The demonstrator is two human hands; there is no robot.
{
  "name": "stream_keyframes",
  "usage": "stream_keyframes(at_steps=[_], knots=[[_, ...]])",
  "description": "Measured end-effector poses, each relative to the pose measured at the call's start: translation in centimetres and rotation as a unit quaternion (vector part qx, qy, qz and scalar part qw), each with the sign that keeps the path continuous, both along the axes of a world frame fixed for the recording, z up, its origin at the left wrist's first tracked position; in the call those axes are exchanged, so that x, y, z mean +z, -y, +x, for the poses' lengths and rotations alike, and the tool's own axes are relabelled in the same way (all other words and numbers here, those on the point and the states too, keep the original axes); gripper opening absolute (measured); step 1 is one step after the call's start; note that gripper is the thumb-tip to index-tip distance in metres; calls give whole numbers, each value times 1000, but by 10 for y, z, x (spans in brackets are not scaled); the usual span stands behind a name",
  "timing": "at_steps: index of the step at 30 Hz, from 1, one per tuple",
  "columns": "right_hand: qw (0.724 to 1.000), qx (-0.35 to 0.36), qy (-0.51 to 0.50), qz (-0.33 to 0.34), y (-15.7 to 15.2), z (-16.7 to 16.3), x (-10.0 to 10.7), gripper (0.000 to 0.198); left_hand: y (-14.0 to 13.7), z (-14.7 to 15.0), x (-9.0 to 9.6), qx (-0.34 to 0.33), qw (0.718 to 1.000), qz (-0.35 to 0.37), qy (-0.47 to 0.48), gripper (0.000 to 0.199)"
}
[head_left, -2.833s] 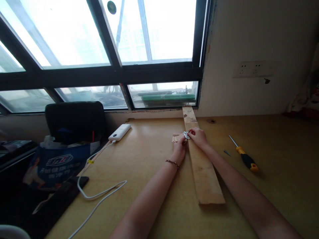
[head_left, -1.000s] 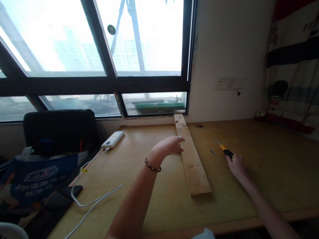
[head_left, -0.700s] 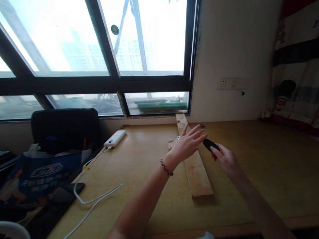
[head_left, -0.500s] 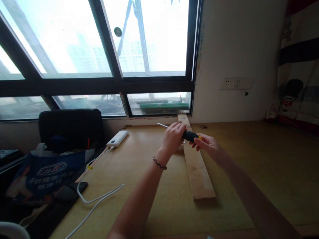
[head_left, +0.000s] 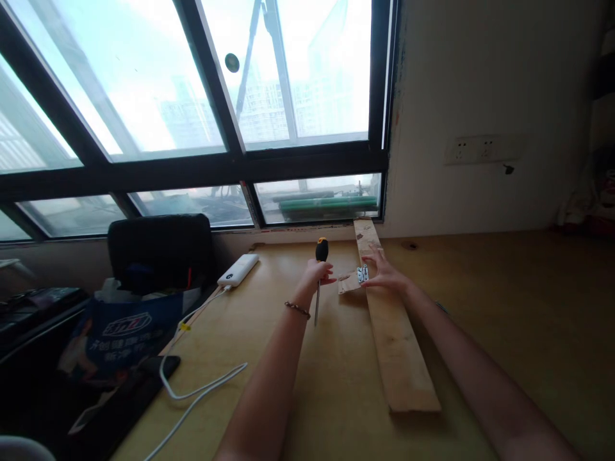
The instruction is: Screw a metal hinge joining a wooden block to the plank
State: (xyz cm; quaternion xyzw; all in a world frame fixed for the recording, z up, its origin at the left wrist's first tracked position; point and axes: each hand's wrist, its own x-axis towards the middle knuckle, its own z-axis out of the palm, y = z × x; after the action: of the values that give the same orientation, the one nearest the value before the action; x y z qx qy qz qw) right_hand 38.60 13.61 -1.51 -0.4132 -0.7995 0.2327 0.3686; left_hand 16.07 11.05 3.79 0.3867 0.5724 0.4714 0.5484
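My left hand [head_left: 317, 274] grips a screwdriver [head_left: 321, 250] around the lower end of its black and yellow handle. The handle points up and the metal shaft hangs down below my fingers. With thumb and fingers, my right hand [head_left: 384, 272] holds a silver metal hinge [head_left: 362, 274] by its edges, at the left side of a long wooden plank [head_left: 403, 352]. A short piece of wood [head_left: 350, 283] juts out to the left of the plank, beside the hinge. The plank lies lengthwise on the wooden table, running toward the window.
On the table [head_left: 288, 384] at left lies a white power bank [head_left: 238, 270] with a white cable [head_left: 202, 384]. A black chair [head_left: 161, 250] and a blue bag [head_left: 125, 333] stand beyond the left edge. Behind are the window and a wall socket [head_left: 473, 150].
My right hand has left the screwdriver handle and moved to the hinge. The screwdriver has swung upright in my left hand, which shifted left and down. The view has turned slightly left.
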Motion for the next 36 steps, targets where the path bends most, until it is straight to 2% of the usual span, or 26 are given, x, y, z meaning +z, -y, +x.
stream_keyframes(at_steps=[5, 12, 15, 20, 36], knots=[[999, -2, 25, 24, 3, 3, 1, 116, -16, -3, -39, -29, 996, -83, 16, 11], [997, -11, 64, 32, 10, 1, 7, 106, -18, -8, -57, -128, 971, -161, 119, 5], [996, -20, 82, 26, 11, 0, 9, 98, -19, -11, -62, -137, 963, -175, 154, 8], [995, -23, 98, 16, 7, -2, 6, 103, -24, -15, -65, -128, 954, -185, 198, 15], [991, -40, 126, 34, 9, -8, 7, 99, -19, -13, -59, -100, 942, -181, 263, 17]])
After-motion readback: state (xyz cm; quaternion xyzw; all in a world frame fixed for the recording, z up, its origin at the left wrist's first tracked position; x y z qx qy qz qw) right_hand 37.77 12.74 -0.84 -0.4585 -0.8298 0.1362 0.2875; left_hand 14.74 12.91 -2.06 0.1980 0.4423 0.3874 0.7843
